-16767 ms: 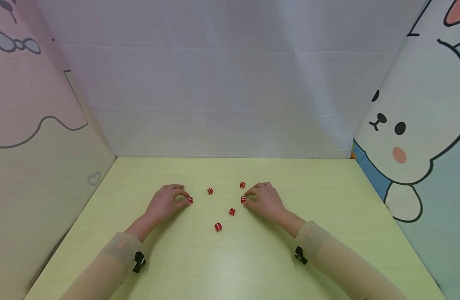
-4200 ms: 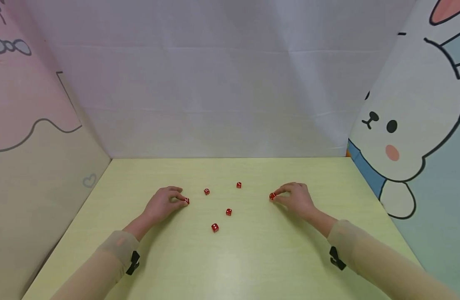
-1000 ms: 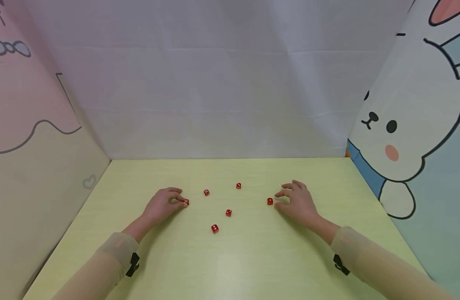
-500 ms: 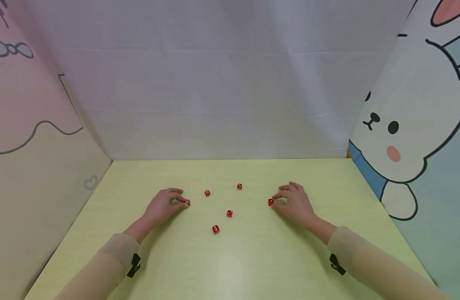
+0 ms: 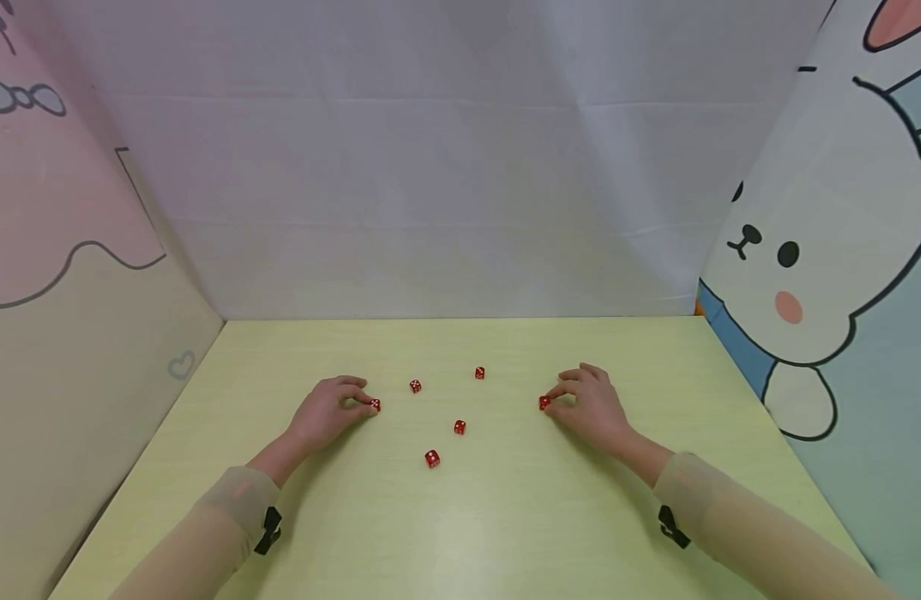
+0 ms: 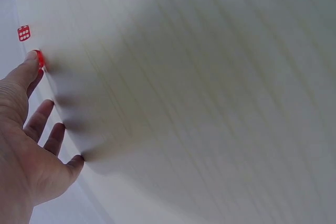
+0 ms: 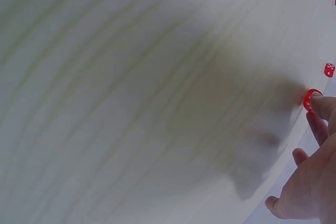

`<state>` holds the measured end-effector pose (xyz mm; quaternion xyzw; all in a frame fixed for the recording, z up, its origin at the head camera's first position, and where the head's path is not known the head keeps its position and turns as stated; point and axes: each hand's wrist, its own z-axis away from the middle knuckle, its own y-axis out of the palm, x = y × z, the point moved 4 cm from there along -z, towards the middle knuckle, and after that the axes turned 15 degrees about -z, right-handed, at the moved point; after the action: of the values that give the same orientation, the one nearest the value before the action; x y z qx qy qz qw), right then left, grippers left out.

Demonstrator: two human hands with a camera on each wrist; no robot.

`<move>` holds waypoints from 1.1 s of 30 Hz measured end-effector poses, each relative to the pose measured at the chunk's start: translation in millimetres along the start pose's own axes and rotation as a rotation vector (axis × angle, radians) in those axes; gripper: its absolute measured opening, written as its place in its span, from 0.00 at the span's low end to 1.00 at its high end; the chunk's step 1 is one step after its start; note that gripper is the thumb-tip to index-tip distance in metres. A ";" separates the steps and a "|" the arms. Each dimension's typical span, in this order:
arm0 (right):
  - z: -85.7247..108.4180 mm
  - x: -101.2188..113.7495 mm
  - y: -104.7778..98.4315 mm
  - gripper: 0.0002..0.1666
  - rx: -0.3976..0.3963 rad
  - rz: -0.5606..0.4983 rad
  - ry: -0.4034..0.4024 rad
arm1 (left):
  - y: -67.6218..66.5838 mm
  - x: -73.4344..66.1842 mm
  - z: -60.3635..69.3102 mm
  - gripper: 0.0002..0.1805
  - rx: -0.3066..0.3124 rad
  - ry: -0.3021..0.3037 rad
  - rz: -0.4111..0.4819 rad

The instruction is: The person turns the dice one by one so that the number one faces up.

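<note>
At the left of the group, my left hand (image 5: 331,410) pinches a red die (image 5: 375,405) with white pips between thumb and index finger. The left wrist view shows that die (image 6: 40,61) mostly behind the thumb, while the other fingers are spread apart. Over on the right, the thumb and index finger of my right hand (image 5: 591,410) hold another red die (image 5: 544,402) at table level. In the right wrist view the thumb covers part of this die (image 7: 310,101), and the remaining fingers stay off it.
Several loose red dice lie between the hands: one at the back right (image 5: 479,372), one at the back left (image 5: 415,386), one in the middle (image 5: 459,427) and one nearest the front (image 5: 432,458). Printed cloth walls surround the pale wooden table (image 5: 460,533).
Since the oldest frame my right hand has carried its die rightward, away from the others. One second ago its fingers stood off that die; now they pinch it again. My left hand keeps its hold.
</note>
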<state>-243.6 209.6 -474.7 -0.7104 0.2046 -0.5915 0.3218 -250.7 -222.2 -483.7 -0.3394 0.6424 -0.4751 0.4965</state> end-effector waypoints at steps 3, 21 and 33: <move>-1.4 -2.2 -3.2 0.09 -0.005 -0.005 0.018 | -0.1 0.1 0.3 0.07 0.000 0.000 0.000; -18.2 -17.1 -13.8 0.14 -0.036 0.004 0.034 | 1.4 1.7 0.0 0.07 0.001 -0.006 0.000; -30.5 -15.5 -10.2 0.15 -0.035 0.011 0.035 | 1.8 2.3 0.9 0.08 0.000 -0.009 -0.006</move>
<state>-277.5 220.7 -475.7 -0.7044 0.2242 -0.5984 0.3090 -250.4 -224.0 -486.2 -0.3433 0.6390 -0.4752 0.4980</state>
